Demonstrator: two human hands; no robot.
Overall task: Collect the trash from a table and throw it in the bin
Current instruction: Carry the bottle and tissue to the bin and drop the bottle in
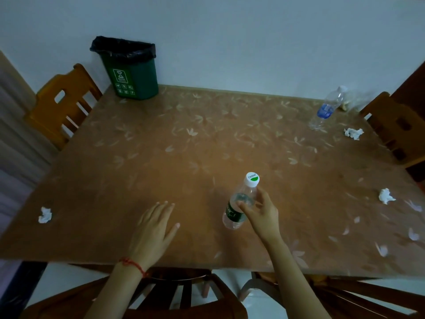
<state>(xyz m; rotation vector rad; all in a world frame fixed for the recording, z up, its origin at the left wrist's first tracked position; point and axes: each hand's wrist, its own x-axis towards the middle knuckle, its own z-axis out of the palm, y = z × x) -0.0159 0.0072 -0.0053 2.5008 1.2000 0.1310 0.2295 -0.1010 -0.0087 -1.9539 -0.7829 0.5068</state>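
Counter (pixel 207 139): brown surface with a pale leaf pattern, set against a light wall.

Green-label bottle (pixel 240 203): clear plastic, white cap with a green mark, tilted with the cap pointing away from the person; taken as the landmark for this list. The right hand (pixel 262 212) grips it around the upper body, thumb and fingers curled onto the plastic.

Left hand (pixel 154 226): to the left of the bottle, fingers spread and loosely extended, palm down over the counter, pinching nothing. A red string (pixel 133 264) circles the wrist.

Bin (pixel 128 67): green, lined with a black bag, standing on the counter far behind and left of the bottle.

Blue-label bottle (pixel 327 109): clear, lying far behind and right of the bottle.

Crumpled tissues: one (pixel 45 215) far left of the bottle, one (pixel 386 196) to its right, one (pixel 353 133) behind and right, near the blue-label bottle.

Wooden chairs (pixel 64 100): at the counter's edges.
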